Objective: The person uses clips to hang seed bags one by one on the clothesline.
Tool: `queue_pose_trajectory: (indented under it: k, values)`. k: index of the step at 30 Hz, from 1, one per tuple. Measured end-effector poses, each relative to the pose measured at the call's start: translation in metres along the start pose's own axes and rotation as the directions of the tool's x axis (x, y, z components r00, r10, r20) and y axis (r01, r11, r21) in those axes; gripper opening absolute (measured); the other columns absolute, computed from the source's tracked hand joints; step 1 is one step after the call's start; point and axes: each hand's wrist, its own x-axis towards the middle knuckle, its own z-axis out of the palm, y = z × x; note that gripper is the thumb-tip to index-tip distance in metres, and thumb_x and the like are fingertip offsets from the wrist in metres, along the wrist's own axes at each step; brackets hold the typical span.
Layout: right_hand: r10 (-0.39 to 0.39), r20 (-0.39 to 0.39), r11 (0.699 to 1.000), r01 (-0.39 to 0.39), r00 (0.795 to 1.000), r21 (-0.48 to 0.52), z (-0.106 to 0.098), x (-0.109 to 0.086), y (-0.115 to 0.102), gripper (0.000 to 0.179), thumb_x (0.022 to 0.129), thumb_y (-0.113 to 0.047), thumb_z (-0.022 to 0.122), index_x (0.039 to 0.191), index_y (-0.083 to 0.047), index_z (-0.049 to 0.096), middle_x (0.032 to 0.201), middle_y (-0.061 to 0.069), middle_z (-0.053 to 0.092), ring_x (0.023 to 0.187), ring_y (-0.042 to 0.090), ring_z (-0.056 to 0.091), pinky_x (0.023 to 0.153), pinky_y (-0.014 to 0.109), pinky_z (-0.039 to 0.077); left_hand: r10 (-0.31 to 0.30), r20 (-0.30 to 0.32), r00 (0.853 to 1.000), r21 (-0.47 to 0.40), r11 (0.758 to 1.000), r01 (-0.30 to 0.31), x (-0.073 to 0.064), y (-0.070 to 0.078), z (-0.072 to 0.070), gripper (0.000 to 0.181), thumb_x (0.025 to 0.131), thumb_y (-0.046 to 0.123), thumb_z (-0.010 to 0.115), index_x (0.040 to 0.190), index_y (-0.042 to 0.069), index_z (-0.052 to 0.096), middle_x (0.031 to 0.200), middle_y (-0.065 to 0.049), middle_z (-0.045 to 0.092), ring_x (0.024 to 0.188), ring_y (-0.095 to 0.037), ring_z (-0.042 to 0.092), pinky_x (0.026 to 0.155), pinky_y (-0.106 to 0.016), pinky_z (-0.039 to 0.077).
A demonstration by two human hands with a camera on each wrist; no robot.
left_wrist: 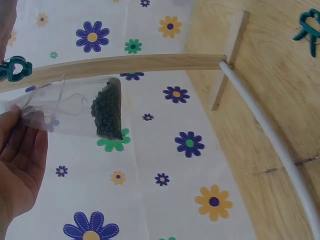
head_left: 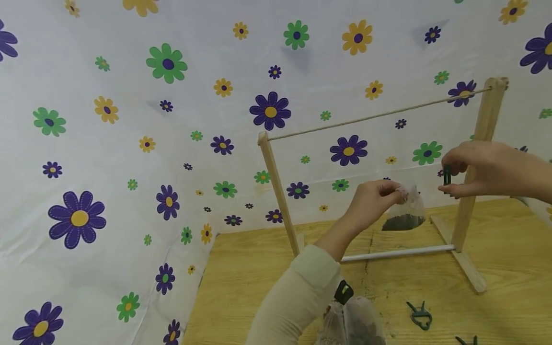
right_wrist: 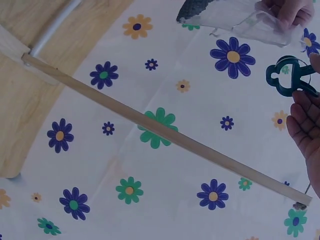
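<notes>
My left hand [head_left: 375, 197] pinches the gathered top of a sheer pouch [head_left: 411, 207], which hangs down with dark green granules [left_wrist: 106, 111] at its bottom. To its right, my right hand [head_left: 487, 167] holds a small dark green spring clip [right_wrist: 282, 76] between thumb and fingers. Both hands are raised in front of a wooden stand, below the thin rope [head_left: 375, 116] strung between its posts. Pouch and clip are apart, and neither touches the rope.
The stand has a left post [head_left: 278, 191], a right post [head_left: 483, 124] and a pale rod [head_left: 401, 252] near the base. Another green clip [head_left: 421, 317] lies on the wooden table [head_left: 241, 287]; one more is cut off below. Sheer bags [head_left: 364, 323] sit under my left forearm.
</notes>
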Motion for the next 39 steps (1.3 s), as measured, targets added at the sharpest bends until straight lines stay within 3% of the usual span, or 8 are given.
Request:
queue_pose_trajectory:
  k: [4, 10, 13, 17, 21, 25, 30, 39]
  values:
    - [-0.027, -0.021, 0.999, 0.027, 0.999, -0.018, -0.014, 0.013, 0.006, 0.061, 0.078, -0.063, 0.061, 0.083, -0.003, 0.065, 0.072, -0.002, 0.06, 0.059, 0.015, 0.056, 0.05, 0.03, 0.051, -0.007, -0.064, 0.998, -0.031, 0.999, 0.005, 0.01, 0.014, -0.001, 0.021, 0.094, 0.031, 0.06, 0.104, 0.015, 0.071, 0.089, 0.01, 0.068, 0.079, 0.004, 0.058, 0.069, -0.013, 0.047]
    - [0.074, 0.044, 0.994, -0.07, 0.996, -0.088, -0.034, 0.026, 0.008, 0.042, 0.057, -0.029, 0.089, 0.082, -0.003, 0.066, 0.073, 0.002, 0.063, 0.06, 0.018, 0.058, 0.055, 0.037, 0.053, -0.017, -0.118, 0.993, -0.05, 0.999, 0.011, 0.024, 0.028, 0.004, 0.023, 0.093, 0.032, 0.06, 0.107, 0.016, 0.07, 0.093, 0.011, 0.065, 0.074, 0.004, 0.059, 0.065, -0.013, 0.048]
    - [0.103, 0.046, 0.989, -0.097, 0.994, -0.108, -0.043, 0.029, 0.01, 0.04, 0.063, -0.028, 0.087, 0.084, -0.002, 0.065, 0.072, 0.002, 0.062, 0.062, 0.02, 0.058, 0.057, 0.039, 0.053, -0.023, -0.137, 0.99, -0.068, 0.998, 0.013, 0.031, 0.033, 0.006, 0.023, 0.093, 0.03, 0.061, 0.107, 0.015, 0.07, 0.092, 0.01, 0.066, 0.073, 0.002, 0.06, 0.064, -0.013, 0.048]
    - [-0.002, -0.098, 0.996, -0.007, 0.995, -0.088, -0.054, 0.037, 0.017, 0.063, 0.085, -0.061, 0.054, 0.083, 0.001, 0.064, 0.069, 0.006, 0.061, 0.06, 0.026, 0.057, 0.058, 0.024, 0.048, 0.004, -0.167, 0.986, -0.04, 0.999, -0.011, 0.04, 0.04, 0.004, 0.021, 0.092, 0.029, 0.062, 0.105, 0.015, 0.071, 0.091, 0.01, 0.068, 0.078, 0.004, 0.058, 0.067, -0.011, 0.046]
    - [-0.021, -0.18, 0.997, 0.008, 0.984, -0.071, -0.066, 0.045, 0.024, 0.077, 0.087, -0.065, 0.032, 0.082, 0.005, 0.064, 0.07, 0.011, 0.061, 0.06, 0.028, 0.053, 0.06, 0.008, 0.038, 0.036, -0.196, 0.98, -0.032, 0.999, -0.043, 0.047, 0.046, 0.001, 0.019, 0.092, 0.026, 0.063, 0.101, 0.012, 0.071, 0.087, 0.008, 0.068, 0.076, 0.004, 0.056, 0.066, -0.011, 0.046]
    - [0.01, -0.186, 0.996, -0.027, 0.983, -0.088, -0.078, 0.053, 0.032, 0.07, 0.09, -0.055, 0.035, 0.083, 0.008, 0.065, 0.073, 0.017, 0.062, 0.062, 0.029, 0.052, 0.059, 0.002, 0.035, 0.041, -0.236, 0.971, -0.047, 0.997, -0.054, 0.052, 0.05, 0.001, 0.016, 0.091, 0.023, 0.065, 0.098, 0.011, 0.071, 0.083, 0.007, 0.066, 0.073, 0.002, 0.055, 0.064, -0.012, 0.045]
    - [0.13, -0.132, 0.983, -0.145, 0.983, -0.11, -0.085, 0.059, 0.043, 0.017, 0.088, -0.006, 0.064, 0.085, 0.01, 0.064, 0.078, 0.023, 0.061, 0.065, 0.032, 0.052, 0.063, -0.003, 0.027, 0.04, -0.284, 0.958, -0.026, 0.998, -0.049, 0.058, 0.054, 0.003, 0.015, 0.089, 0.023, 0.067, 0.096, 0.011, 0.072, 0.082, 0.008, 0.067, 0.072, 0.003, 0.055, 0.064, -0.011, 0.045]
    - [0.191, -0.043, 0.966, -0.195, 0.981, -0.171, -0.083, 0.059, 0.06, 0.01, 0.076, 0.006, 0.072, 0.078, 0.008, 0.062, 0.069, 0.022, 0.062, 0.058, 0.037, 0.059, 0.048, 0.041, 0.049, 0.08, -0.322, 0.943, 0.047, 0.997, -0.069, 0.072, 0.064, 0.003, 0.013, 0.09, 0.021, 0.065, 0.096, 0.011, 0.071, 0.082, 0.007, 0.066, 0.07, 0.003, 0.053, 0.062, -0.008, 0.042]
